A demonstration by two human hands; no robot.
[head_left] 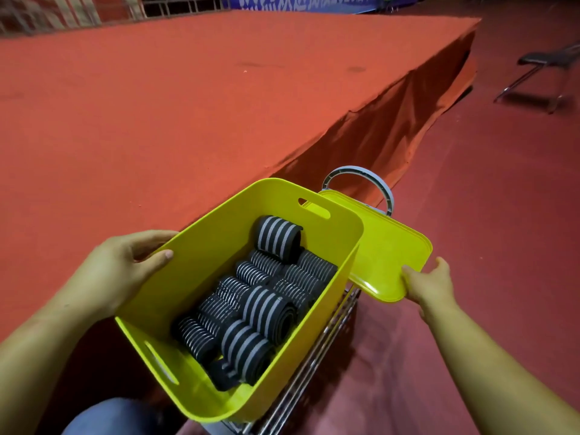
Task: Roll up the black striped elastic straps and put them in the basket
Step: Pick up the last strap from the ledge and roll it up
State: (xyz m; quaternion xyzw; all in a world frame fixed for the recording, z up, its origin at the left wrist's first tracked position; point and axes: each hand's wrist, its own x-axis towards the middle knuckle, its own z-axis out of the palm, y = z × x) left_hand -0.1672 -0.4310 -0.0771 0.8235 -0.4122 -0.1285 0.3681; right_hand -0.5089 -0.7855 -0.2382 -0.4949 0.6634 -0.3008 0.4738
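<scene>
Surroundings: a red-covered counter (157, 105) is seen to the left; a wire cart (317, 356) lies under the basket; a folding chair (546, 67) stands far right
Obstruction: a yellow lid (386, 246) is held just beside the basket's right rim
Left grip (125, 268): clamped on the left rim of the yellow basket (219, 215), thumb inside
Right grip (430, 284): clamped on the lid's near edge
Straps (266, 306): rolled and packed inside the basket, between both grips, touched by neither
Axis: the basket's long side runs from near left to far right, the rolls ranged along it
</scene>
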